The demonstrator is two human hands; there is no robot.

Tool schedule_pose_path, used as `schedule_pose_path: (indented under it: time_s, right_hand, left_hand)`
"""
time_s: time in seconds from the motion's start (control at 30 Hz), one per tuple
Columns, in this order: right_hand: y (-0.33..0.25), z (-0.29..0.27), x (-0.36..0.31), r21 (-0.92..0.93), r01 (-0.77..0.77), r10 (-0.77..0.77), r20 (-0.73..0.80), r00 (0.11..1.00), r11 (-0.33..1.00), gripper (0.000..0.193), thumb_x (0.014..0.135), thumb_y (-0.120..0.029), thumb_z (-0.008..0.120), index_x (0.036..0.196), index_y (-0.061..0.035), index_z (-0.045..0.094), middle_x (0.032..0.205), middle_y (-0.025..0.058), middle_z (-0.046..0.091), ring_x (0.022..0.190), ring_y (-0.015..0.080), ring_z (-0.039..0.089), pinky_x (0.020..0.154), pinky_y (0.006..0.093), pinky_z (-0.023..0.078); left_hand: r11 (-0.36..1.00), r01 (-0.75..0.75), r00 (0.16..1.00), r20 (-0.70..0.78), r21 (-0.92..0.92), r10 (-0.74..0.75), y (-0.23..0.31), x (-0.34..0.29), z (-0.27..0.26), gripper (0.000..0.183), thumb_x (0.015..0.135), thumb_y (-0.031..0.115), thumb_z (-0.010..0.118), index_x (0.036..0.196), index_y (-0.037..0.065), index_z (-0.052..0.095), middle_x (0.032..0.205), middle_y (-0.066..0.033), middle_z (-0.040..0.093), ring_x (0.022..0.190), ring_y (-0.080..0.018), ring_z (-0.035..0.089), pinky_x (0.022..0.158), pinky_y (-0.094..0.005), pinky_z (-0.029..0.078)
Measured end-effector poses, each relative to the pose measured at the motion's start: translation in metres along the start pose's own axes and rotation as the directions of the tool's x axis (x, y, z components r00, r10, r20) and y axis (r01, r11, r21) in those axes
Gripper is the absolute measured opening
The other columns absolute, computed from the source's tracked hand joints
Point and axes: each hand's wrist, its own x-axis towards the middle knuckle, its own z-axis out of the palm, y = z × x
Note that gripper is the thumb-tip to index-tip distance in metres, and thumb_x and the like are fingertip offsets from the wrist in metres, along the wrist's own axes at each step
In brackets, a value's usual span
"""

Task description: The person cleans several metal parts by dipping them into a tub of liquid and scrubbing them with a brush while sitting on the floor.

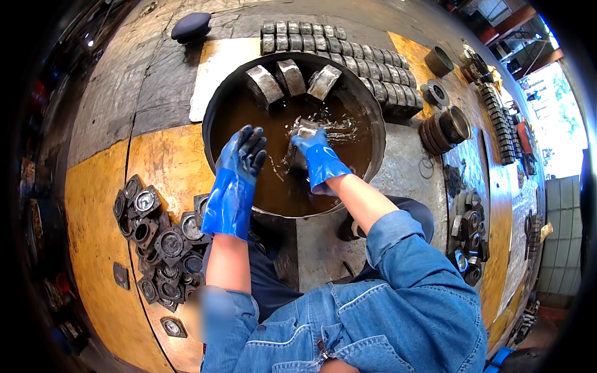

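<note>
Boards of worn yellow wood and scuffed grey metal sheets cover the workshop floor, and on them sits a wide round basin (219,93) of murky brown liquid (261,193), directly ahead of the seated person. Inside it, a wet metal block (306,125) stands partly in the liquid near the middle, at the fingers of the right hand (313,146), which is clearly the nearer one. Blue-gloved, that hand reaches in from the near right and grips the block's upper part, its fingers bent around the metal; their tips are hidden. As far as the murk shows, the block's long axis runs roughly toward and away from the person, its near end sinking out of clear sight. Across a gap to the left, the left hand (242,152) hangs over the basin's left side, palm turned toward the block, fingers extended and a little apart, holding nothing; the block lies to the right of those fingertips. Ripples catch the light just right of the gripped block. Beyond, three metal blocks (291,78) lean on the far wall of the basin, with rows of dark rounded parts (373,68) behind. A heap of square flanged parts (171,244) lies to the left.
</note>
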Motion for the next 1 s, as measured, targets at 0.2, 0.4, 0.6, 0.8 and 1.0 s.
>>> schedule_pose_path:
  time_s: [0.2,0.4,0.6,0.8,1.0]
  right_hand:
    - [0.013,0.013,-0.004,-0.020,0.084,-0.081,0.122,0.989,0.996,0.062,0.084,-0.013,0.076,0.132,-0.0129,0.037,0.103,0.0115,0.066,0.086,0.0206,0.065,0.072,0.0370,0.056]
    - [-0.018,-0.040,-0.059,0.319,0.092,-0.260,0.538,0.802,0.943,0.059,0.087,-0.026,0.077,0.135,-0.0028,0.052,0.108,0.0135,0.069,0.083,0.0219,0.066,0.074,0.0375,0.056]
    - [-0.042,-0.155,-0.020,-0.638,0.598,0.013,0.689,0.725,0.486,0.071,0.085,-0.048,0.067,0.137,0.0001,0.061,0.131,0.0255,0.066,0.123,0.0338,0.064,0.104,0.0399,0.050]
    - [-0.003,-0.155,-0.072,-0.724,0.689,0.111,0.682,0.723,-0.040,0.044,0.085,-0.045,0.066,0.116,-0.0143,0.075,0.107,0.0157,0.075,0.101,0.0365,0.072,0.089,0.0468,0.057]
    - [-0.007,-0.149,-0.077,-0.839,0.538,0.070,0.534,0.843,-0.078,0.032,0.082,-0.023,0.073,0.113,-0.0167,0.075,0.107,0.0119,0.076,0.101,0.0353,0.073,0.086,0.0481,0.058]
  left_hand:
    - [1.000,-0.016,0.993,0.115,-0.017,0.018,-0.010,0.002,0.005,0.039,0.108,0.032,0.047,0.137,0.010,0.060,0.138,-0.0132,0.064,0.120,-0.0306,0.066,0.090,-0.0393,0.062]
    - [0.999,0.004,0.999,0.051,0.036,-0.006,-0.016,-0.004,0.010,0.041,0.108,0.032,0.045,0.137,0.006,0.060,0.133,-0.0161,0.067,0.113,-0.0304,0.070,0.084,-0.0360,0.063]
    - [0.959,0.061,0.997,0.018,0.278,-0.069,-0.035,-0.022,0.047,0.036,0.106,0.031,0.053,0.131,0.008,0.063,0.127,-0.0124,0.071,0.110,-0.0256,0.071,0.089,-0.0341,0.058]
    - [0.767,-0.064,0.971,0.218,0.639,-0.101,-0.067,-0.037,0.032,0.041,0.101,0.038,0.063,0.120,0.003,0.068,0.111,-0.0078,0.076,0.101,-0.0191,0.072,0.086,-0.0321,0.053]
    - [0.475,-0.074,0.966,0.182,0.877,-0.185,-0.093,-0.038,0.017,0.041,0.097,0.041,0.069,0.111,0.002,0.071,0.095,-0.0065,0.076,0.080,-0.0141,0.069,0.072,-0.0270,0.052]
